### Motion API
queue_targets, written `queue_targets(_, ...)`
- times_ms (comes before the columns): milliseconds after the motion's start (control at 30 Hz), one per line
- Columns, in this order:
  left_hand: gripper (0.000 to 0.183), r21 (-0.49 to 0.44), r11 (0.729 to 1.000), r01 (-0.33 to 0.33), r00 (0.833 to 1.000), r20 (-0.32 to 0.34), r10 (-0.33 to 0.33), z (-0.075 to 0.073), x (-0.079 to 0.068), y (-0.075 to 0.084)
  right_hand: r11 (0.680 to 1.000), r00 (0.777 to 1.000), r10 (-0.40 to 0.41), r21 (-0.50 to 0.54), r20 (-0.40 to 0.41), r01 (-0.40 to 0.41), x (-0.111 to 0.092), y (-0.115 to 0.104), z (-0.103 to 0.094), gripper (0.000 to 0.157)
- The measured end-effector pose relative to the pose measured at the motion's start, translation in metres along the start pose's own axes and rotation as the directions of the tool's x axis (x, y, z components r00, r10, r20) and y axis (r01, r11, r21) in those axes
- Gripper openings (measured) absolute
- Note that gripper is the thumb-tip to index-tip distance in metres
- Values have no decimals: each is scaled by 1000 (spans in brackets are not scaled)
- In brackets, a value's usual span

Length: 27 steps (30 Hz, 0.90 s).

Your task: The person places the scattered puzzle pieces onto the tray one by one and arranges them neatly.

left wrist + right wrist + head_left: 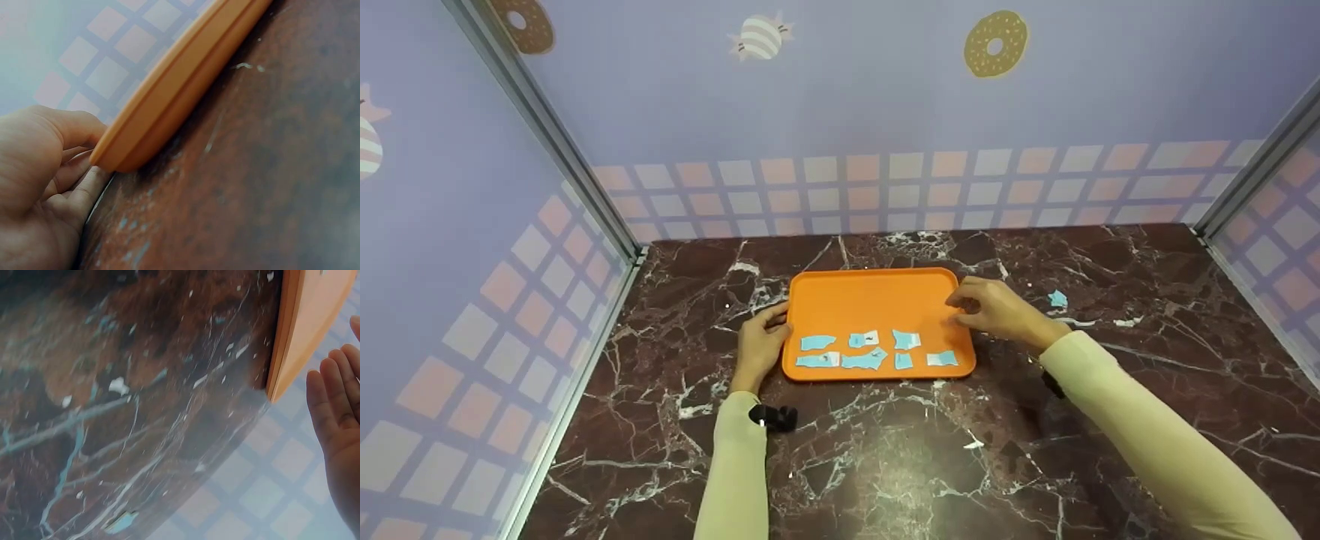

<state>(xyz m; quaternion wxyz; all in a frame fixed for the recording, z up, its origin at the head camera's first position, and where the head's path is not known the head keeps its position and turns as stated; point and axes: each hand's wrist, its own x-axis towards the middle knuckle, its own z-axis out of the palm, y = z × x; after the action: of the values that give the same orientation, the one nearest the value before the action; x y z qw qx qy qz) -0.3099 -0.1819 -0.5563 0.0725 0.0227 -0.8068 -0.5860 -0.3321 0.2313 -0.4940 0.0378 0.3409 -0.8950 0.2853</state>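
An orange tray (877, 292) lies on the dark marbled table. Several torn light-blue paper pieces (866, 359) are laid in two rough rows along its near half, some with white printed parts. My left hand (760, 341) grips the tray's left rim; the left wrist view has the thumb and fingers (84, 188) around the tray's edge (169, 107). Over the right rim hovers my right hand (997, 307), its fingers loosely bent with no piece showing between them. In the right wrist view those fingers (334, 391) extend beside the tray.
Another light-blue scrap (1057, 298) lies on the table to the right of the tray. Purple walls (877, 105) with checks and sweets pictures close off the back and both sides. A black wrist strap (774, 417) sits on the left sleeve.
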Motion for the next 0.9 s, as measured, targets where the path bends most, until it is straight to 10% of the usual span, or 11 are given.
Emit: queue_targets(900, 40, -24, 999, -39, 999, 6, 39, -1, -2, -2, 980, 970, 200, 5, -140, -201, -53, 49, -53, 23)
